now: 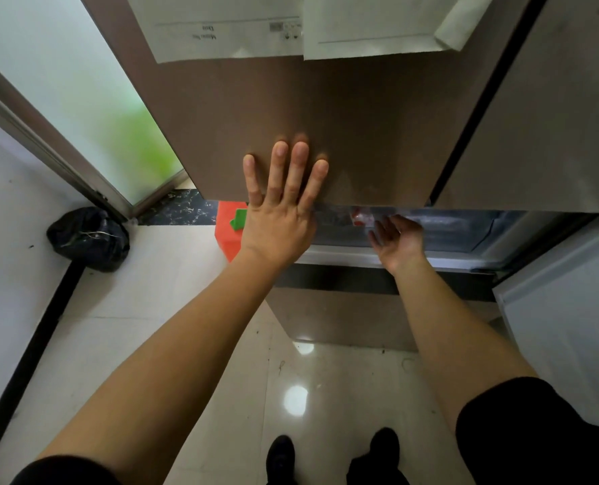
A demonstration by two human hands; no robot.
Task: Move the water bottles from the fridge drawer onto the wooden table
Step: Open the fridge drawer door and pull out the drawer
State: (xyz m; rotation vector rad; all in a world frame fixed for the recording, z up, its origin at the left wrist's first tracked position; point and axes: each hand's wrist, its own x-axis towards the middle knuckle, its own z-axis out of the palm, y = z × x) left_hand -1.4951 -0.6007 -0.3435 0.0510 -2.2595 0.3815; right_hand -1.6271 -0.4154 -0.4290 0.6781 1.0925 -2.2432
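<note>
1. The right hand [397, 241] reaches into the open fridge drawer [466, 229] palm up. Its grip is apart, the fingers loosely curled and holding nothing.
2. Just left of those fingertips, inside the drawer, is something clear with a red-and-white label [361, 218]. It is probably a water bottle, but the view is too blurred to be sure or to count others.
3. The left hand [277, 222] lies flat on the brown fridge door [361, 134] above the drawer. Its fingers are straight and spread, so that grip is also apart, pressing rather than holding.
4. The step in hand looks like the reach for a bottle, with the left hand bracing on the door.
5. For the next move, the right hand needs to go a little further left and in, then close around the bottle's body and lift it clear of the door's lower edge.
6. The wooden counter is not in view, so the carry will call for a turn away from the fridge.
7. Further out, printed paper sheets [221, 29] hang on the far part of the door. A red box [228, 236] stands on the floor at the fridge's left corner, and a black bag [88, 239] lies further left by the frosted glass door [81, 99].
</note>
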